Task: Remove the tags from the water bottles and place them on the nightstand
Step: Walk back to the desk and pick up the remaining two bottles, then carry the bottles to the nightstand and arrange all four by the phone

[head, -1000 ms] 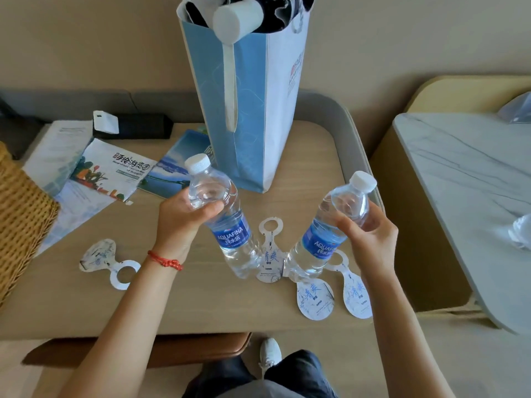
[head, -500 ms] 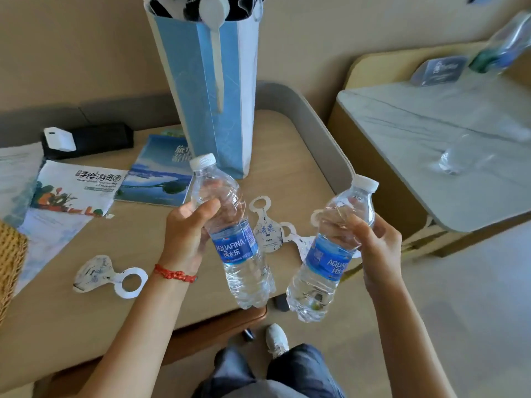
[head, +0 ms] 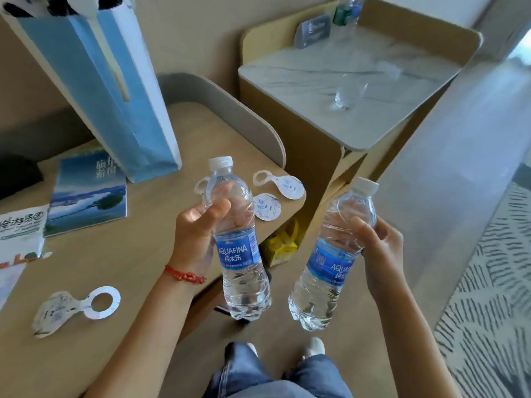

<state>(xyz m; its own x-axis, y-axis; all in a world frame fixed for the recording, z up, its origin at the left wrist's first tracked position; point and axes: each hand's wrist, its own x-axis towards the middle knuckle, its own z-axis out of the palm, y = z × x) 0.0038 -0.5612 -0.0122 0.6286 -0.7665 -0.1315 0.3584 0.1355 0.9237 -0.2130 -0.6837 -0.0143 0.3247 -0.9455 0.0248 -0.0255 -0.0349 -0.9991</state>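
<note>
My left hand (head: 195, 237) grips a clear water bottle (head: 238, 242) with a blue label and white cap, held upright past the front edge of the wooden table (head: 120, 254). My right hand (head: 379, 248) holds a second, like bottle (head: 333, 259), tilted a little to the right. Neither bottle has a tag on its neck. Several white paper tags lie on the table: one (head: 74, 308) at the near left, two (head: 281, 186) (head: 265, 209) near the right corner, and another (head: 201, 186) partly hidden behind the left bottle. The marble-topped nightstand (head: 316, 79) stands at the upper right.
A tall blue paper bag (head: 115, 90) stands at the back of the table, with brochures (head: 86, 196) to its left. On the nightstand are a clear bottle (head: 349, 94), a card (head: 313, 31) and another bottle (head: 346, 8). A yellow object (head: 280, 245) lies on the floor; a patterned rug (head: 488, 311) is at right.
Both hands have lifted the bottles off the table and carried them rightward past its front edge. The view has turned right, bringing more of the nightstand into sight.
</note>
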